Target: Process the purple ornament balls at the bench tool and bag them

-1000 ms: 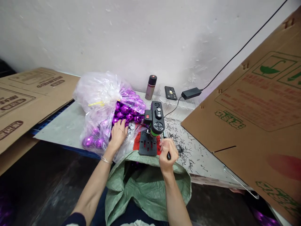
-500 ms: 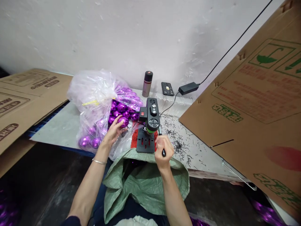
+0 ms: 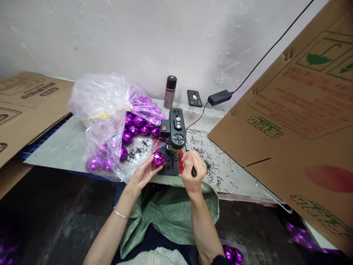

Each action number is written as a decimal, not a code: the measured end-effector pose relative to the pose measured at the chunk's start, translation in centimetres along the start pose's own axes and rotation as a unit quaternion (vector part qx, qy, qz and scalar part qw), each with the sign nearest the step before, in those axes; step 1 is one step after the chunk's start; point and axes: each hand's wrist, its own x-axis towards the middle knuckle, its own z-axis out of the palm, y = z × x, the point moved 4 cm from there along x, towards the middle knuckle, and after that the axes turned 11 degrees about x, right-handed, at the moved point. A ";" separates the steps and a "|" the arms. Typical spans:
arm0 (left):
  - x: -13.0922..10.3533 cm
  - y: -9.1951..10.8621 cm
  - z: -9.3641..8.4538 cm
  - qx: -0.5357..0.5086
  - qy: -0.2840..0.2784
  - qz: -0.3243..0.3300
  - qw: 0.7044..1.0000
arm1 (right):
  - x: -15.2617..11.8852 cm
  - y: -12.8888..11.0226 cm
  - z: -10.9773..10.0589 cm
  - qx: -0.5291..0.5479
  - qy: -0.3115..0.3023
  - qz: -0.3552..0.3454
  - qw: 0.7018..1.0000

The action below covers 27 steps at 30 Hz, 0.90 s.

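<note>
Between the thumb and fingers of my left hand [image 3: 145, 171] is a shiny purple mirror ball [image 3: 158, 159], held beside the black slotted base plate [image 3: 173, 165] of a small bench machine [image 3: 177, 129]. My right hand [image 3: 193, 169] is wrapped round the black-ended lever handle [image 3: 194, 172] on the machine's right side. To the left, a clear plastic bag [image 3: 96, 99] lies on its side with many purple balls [image 3: 138, 120] at its mouth. An open green woven sack [image 3: 171, 217] hangs below the table edge, under both hands.
A bottle with a black lid [image 3: 170, 92], a phone [image 3: 194, 98] and a power adapter [image 3: 220, 97] stand along the wall. Thin black scraps [image 3: 217, 162] litter the table. A large cardboard box [image 3: 275, 110] rises at right; flat cardboard [image 3: 33, 92] lies at left.
My left hand has drawn a purple ball away from the pile, rightward and toward me, to the machine's base plate. My right hand still grips the lever.
</note>
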 end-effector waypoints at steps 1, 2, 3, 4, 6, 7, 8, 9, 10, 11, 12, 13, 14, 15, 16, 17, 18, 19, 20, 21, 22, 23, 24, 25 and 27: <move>0.2 -0.3 0.2 0.003 0.003 0.016 1.000 | 0.3 -0.1 0.0 -0.004 -0.003 0.005 1.000; 0.4 -0.5 0.2 0.007 0.006 0.034 0.999 | 0.7 -0.3 0.0 -0.008 -0.005 0.010 1.000; 0.6 -0.6 0.3 0.013 0.009 0.050 0.999 | 1.0 -0.4 -0.1 -0.012 -0.008 0.015 1.000; 0.8 -0.7 0.2 0.024 0.012 0.062 0.998 | 1.2 -0.5 -0.1 -0.015 -0.010 0.020 1.000; 1.4 -1.0 0.0 0.061 0.018 0.075 0.995 | 1.3 -0.5 -0.1 -0.016 -0.011 0.026 0.999; 1.7 -1.2 -0.2 0.086 0.025 0.084 0.992 | 1.3 -0.5 -0.1 -0.015 -0.010 0.027 0.999; 2.0 -1.3 -0.3 0.114 0.035 0.099 0.988 | 1.2 -0.4 -0.1 -0.012 -0.009 0.027 1.000; 2.4 -1.5 -0.3 0.145 0.046 0.121 0.981 | 1.0 -0.4 -0.1 -0.008 -0.007 0.025 1.000; 2.8 -1.6 -0.4 0.178 0.059 0.145 0.971 | 0.8 -0.3 -0.1 -0.002 -0.005 0.023 1.000; 3.1 -1.8 -0.3 0.212 0.075 0.169 0.960 | 0.7 -0.2 -0.1 0.004 -0.003 0.021 1.000; 3.4 -2.0 -0.2 0.246 0.091 0.187 0.947 | 0.5 -0.2 -0.1 0.009 -0.003 0.020 1.000; 3.7 -2.2 -0.1 0.281 0.105 0.198 0.933 | 0.4 -0.1 -0.2 0.012 -0.003 0.018 1.000; 4.0 -2.4 0.0 0.317 0.116 0.203 0.919 | 0.3 -0.1 -0.2 0.013 -0.005 0.017 1.000; 4.1 -2.6 0.1 0.352 0.122 0.207 0.905 | 0.3 -0.1 -0.2 0.012 -0.005 0.014 1.000; 4.2 -2.6 0.3 0.387 0.125 0.213 0.888 | 0.2 -0.1 -0.2 0.011 -0.007 0.011 1.000; 4.2 -2.6 0.4 0.420 0.124 0.225 0.870 | 0.2 -0.1 -0.3 0.009 -0.007 0.006 1.000; 4.2 -2.5 0.5 0.450 0.122 0.243 0.851 | 0.1 -0.1 -0.3 0.008 -0.007 0.002 1.000; 4.1 -2.4 0.6 0.474 0.121 0.262 0.832 | 0.1 -0.2 -0.3 0.008 -0.006 -0.001 1.000; 4.1 -2.3 0.6 0.495 0.121 0.281 0.813 | 0.1 -0.2 -0.3 0.008 -0.006 -0.004 1.000; 4.0 -2.2 0.6 0.511 0.120 0.298 0.797 | 0.0 -0.2 -0.3 0.008 -0.006 -0.005 1.000; 3.9 -2.2 0.6 0.523 0.118 0.314 0.784 | 0.0 -0.2 -0.3 0.009 -0.006 -0.005 1.000; 3.9 -2.3 0.6 0.533 0.113 0.328 0.772 | -0.1 -0.2 -0.3 0.010 -0.007 -0.004 1.000; 3.8 -2.4 0.5 0.540 0.107 0.344 0.761 | -0.1 -0.2 -0.3 0.010 -0.007 -0.003 1.000; 3.8 -2.6 0.5 0.545 0.102 0.359 0.751 | -0.1 -0.2 -0.3 0.010 -0.007 -0.002 1.000; 3.6 -2.9 0.6 0.552 0.092 0.385 0.734 | -0.2 -0.1 -0.3 0.006 -0.006 0.002 1.000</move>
